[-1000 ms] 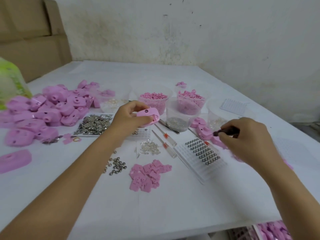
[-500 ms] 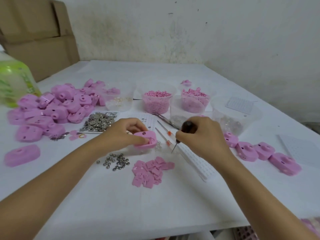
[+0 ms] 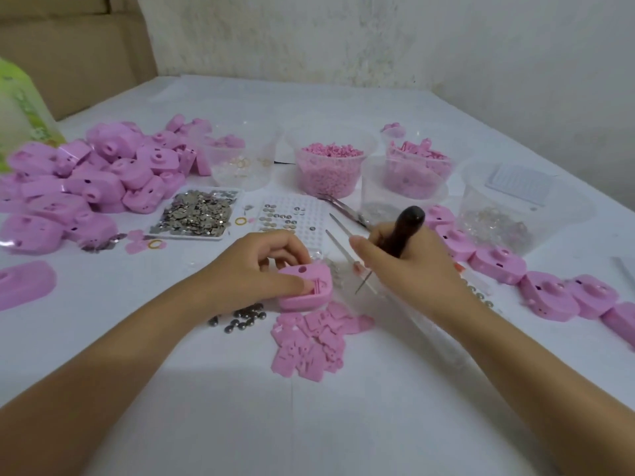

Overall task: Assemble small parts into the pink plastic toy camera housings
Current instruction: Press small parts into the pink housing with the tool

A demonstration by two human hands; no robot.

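My left hand (image 3: 251, 273) has its fingers (image 3: 275, 286) curled round a pink housing (image 3: 302, 295), held low at the worktop (image 3: 309, 413) just behind the pink plates (image 3: 309, 341). My right hand (image 3: 412, 273) grips a dark-handled tool (image 3: 407, 225), fingers wrapped tight, its thin tip angled down near the housing's right edge

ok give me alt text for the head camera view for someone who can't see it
A person's left hand holds a pink toy camera housing at a white table while the right hand grips a dark-handled pointed tool beside it. Around them lie loose pink housings, tubs and trays of small parts.
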